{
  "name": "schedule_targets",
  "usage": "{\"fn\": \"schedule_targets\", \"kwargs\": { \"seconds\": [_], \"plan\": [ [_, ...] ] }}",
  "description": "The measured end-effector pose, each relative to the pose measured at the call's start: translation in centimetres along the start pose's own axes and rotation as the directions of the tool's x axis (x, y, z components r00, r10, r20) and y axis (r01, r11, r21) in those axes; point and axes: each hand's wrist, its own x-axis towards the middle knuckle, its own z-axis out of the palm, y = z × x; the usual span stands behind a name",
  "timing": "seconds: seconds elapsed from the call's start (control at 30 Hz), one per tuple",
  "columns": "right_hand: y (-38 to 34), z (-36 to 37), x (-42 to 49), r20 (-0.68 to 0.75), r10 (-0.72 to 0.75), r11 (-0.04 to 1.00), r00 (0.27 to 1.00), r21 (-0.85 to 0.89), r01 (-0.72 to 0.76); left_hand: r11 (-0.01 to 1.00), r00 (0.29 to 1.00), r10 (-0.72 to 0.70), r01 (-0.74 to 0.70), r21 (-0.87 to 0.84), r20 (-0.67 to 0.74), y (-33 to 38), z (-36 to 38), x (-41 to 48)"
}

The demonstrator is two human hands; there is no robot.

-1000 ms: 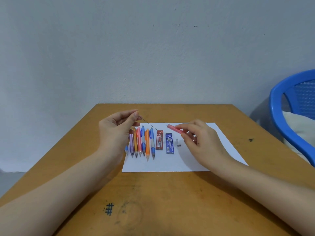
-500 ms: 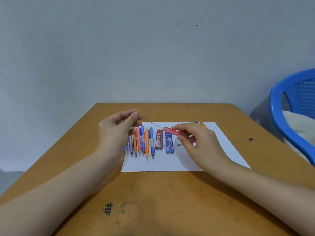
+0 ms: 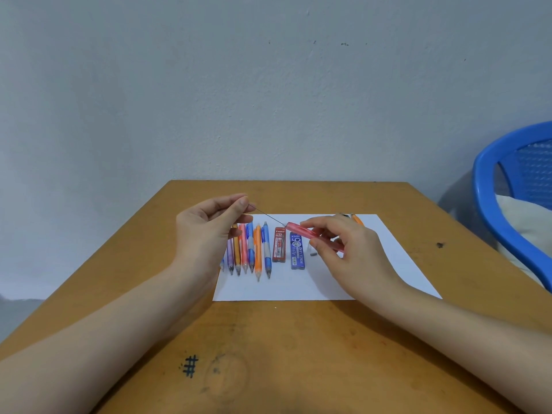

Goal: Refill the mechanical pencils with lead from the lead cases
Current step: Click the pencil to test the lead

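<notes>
My left hand (image 3: 209, 228) pinches a thin dark lead (image 3: 267, 215) between thumb and forefinger above the paper. The lead's far tip meets the open rear end of a pink mechanical pencil (image 3: 313, 236), which my right hand (image 3: 349, 249) grips. Several more pencils (image 3: 248, 249) lie side by side on the white paper (image 3: 373, 264), partly behind my left hand. To their right lie a red lead case (image 3: 279, 245) and a blue lead case (image 3: 297, 250). A small grey cap (image 3: 312, 253) rests beside the blue case.
The paper lies on a wooden table (image 3: 298, 354) set against a grey wall. An orange pencil tip (image 3: 357, 219) shows behind my right hand. A blue plastic chair (image 3: 507, 204) with a pale cushion stands at the right. A black hash mark (image 3: 190, 366) is drawn near me.
My right hand brought the pink pencil left toward the lead until its open end met the lead's tip. My left hand stayed nearly still.
</notes>
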Motion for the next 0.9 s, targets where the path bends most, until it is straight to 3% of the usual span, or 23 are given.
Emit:
{"fn": "schedule_targets", "kwargs": {
  "seconds": [0.63, 0.9],
  "plan": [
    [0.08, 0.03, -0.11, -0.042, 0.003, 1.0, 0.999, 0.017, -0.002, 0.997, 0.997, 0.076, -0.077, 0.013, 0.034, 0.34, -0.1, -0.48],
    [-0.04, 0.01, -0.03, -0.039, 0.012, 1.0, 0.999, 0.018, -0.011, 0.998, 0.999, -0.02, 0.022, -0.063, 0.037, 0.22, 0.12, -0.33]
  ]
}}
